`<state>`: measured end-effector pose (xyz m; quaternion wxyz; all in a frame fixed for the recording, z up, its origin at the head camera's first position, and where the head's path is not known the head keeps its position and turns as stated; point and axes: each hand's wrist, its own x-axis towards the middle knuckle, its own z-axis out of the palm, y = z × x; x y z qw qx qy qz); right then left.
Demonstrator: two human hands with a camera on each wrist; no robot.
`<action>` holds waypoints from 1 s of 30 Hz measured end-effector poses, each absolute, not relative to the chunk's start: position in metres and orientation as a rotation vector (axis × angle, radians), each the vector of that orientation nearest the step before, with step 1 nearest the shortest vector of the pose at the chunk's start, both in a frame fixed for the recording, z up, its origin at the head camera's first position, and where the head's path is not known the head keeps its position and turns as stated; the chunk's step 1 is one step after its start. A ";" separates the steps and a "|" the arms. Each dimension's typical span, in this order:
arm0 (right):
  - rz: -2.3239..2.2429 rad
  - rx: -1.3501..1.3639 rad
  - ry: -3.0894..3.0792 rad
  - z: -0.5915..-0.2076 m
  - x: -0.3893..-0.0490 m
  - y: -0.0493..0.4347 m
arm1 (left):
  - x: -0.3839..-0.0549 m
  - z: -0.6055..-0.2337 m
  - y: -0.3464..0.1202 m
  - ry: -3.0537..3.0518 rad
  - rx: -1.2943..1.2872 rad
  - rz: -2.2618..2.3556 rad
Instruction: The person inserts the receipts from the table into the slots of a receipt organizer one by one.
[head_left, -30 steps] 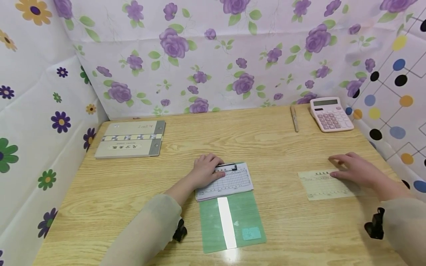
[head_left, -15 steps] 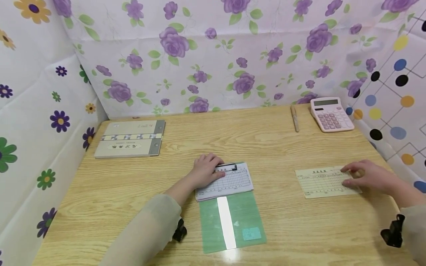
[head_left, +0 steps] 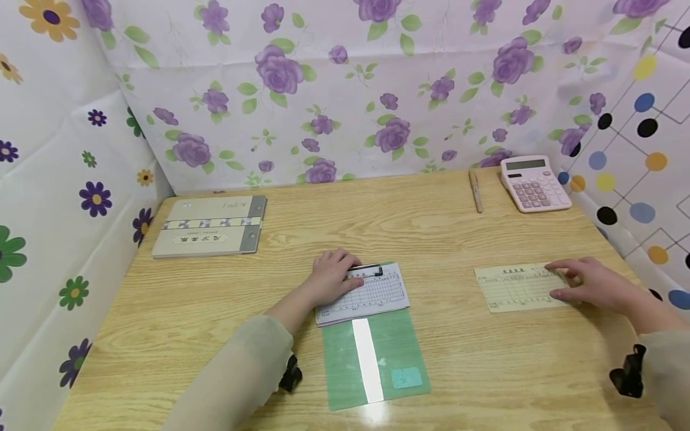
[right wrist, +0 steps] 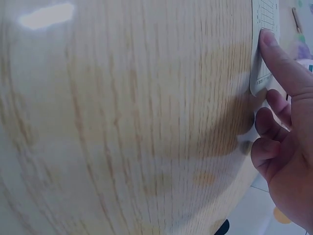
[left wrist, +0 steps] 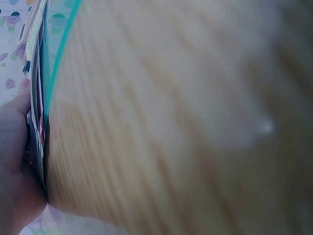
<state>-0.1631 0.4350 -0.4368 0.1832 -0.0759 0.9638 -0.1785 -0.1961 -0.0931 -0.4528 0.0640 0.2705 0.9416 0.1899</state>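
Note:
In the head view, a green translucent clipboard (head_left: 353, 359) lies mid-table with a stack of printed forms (head_left: 385, 293) under its black clip (head_left: 380, 270). My left hand (head_left: 333, 278) grips the board's top left corner, thumb on the forms and fingers about the clip; the fingertips are partly hidden. The left wrist view shows the board's green edge (left wrist: 57, 63) beside that hand. To the right lies a pale yellow printed slip (head_left: 509, 290). My right hand (head_left: 598, 287) touches its right end with thumb and index finger. In the right wrist view the thumb presses the slip (right wrist: 266, 19), other fingers loosely bent.
A grey-beige ledger book (head_left: 210, 230) lies at the far left of the wooden table (head_left: 259, 365). At the far right are a brown pen (head_left: 475, 191) and a pink calculator (head_left: 535, 184). Patterned cloth (head_left: 345, 90) walls the table's back and sides.
The yellow slip has shifted a little away from me and leftward. My right hand first slid right along it, then moved slightly forward. The left hand and clipboard have stayed put.

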 end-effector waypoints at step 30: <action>-0.527 -0.162 2.678 -0.431 -0.160 0.428 | -0.196 -0.450 -0.093 2.822 0.827 0.590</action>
